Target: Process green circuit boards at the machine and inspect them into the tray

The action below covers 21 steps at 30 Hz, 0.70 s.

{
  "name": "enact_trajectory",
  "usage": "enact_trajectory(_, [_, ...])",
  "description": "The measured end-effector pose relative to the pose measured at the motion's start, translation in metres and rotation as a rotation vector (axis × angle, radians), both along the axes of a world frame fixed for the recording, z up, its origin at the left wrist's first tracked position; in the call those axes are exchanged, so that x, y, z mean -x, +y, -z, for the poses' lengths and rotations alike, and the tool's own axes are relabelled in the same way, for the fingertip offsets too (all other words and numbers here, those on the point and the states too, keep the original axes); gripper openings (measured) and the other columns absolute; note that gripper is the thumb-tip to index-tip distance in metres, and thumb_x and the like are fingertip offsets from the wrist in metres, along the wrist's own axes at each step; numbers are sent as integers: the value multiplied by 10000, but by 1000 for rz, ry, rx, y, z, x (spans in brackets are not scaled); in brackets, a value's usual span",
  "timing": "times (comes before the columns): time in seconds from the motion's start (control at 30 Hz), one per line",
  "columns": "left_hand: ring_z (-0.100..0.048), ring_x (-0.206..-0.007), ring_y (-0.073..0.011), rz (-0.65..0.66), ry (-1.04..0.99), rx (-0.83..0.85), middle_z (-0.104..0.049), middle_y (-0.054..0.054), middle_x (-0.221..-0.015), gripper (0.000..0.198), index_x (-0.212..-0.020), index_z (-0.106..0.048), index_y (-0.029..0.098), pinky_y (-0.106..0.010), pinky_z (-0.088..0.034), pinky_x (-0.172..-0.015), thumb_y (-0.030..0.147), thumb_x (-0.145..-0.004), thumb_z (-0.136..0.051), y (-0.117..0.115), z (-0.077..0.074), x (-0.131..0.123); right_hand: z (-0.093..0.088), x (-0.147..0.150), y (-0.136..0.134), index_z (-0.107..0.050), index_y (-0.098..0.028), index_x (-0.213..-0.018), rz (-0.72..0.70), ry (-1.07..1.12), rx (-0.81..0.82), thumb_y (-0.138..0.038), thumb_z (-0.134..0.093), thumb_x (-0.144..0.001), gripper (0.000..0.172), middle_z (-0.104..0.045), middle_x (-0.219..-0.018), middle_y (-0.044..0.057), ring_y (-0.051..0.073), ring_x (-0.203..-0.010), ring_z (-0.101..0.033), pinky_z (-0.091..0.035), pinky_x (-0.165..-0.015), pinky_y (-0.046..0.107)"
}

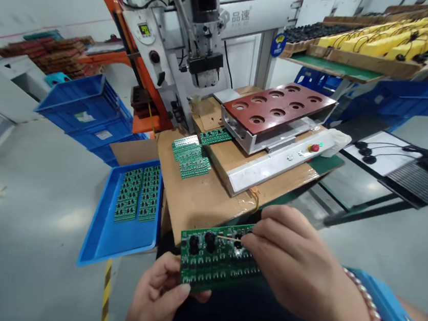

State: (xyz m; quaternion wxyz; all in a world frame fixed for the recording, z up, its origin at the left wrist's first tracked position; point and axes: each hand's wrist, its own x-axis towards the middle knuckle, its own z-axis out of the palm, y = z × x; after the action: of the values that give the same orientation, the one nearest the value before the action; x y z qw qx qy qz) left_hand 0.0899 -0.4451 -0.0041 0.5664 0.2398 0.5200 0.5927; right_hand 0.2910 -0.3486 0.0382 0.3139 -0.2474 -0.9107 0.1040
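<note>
My left hand [162, 291] grips the lower left corner of a green circuit board [211, 273], thumb on its face and fingers behind. Black round parts stand along the board's upper half, with rows of small components below them. A thin pale stick [228, 238] is pinched in my right hand [298, 263], its tip at one of the black parts. My right hand covers the board's right end. On the right wrist are a beaded bracelet [369, 309] and a blue strap [386, 304].
Several boards [193, 160] lie on the brown worktable [190, 199]. A blue tray [93, 234] at the left holds more boards. Beyond the table's front edge stands a machine with a red fixture plate [278, 106] and a red button [314, 147]. Blue crates [84, 109] are stacked at left.
</note>
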Motion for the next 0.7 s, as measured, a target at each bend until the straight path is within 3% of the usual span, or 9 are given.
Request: enact_trajectory(0.7, [-645,-539,-171,-26,-58,10,-684,7,-604,120,-666,-690,187,-273,-533,-531,233,-602,-780,1,-1,-1,5,3,-7,-594,-123,-881,-44,-23,44,-73,-433,-844,173,-534,-760,50,174,-791,-418,-345,-683,337])
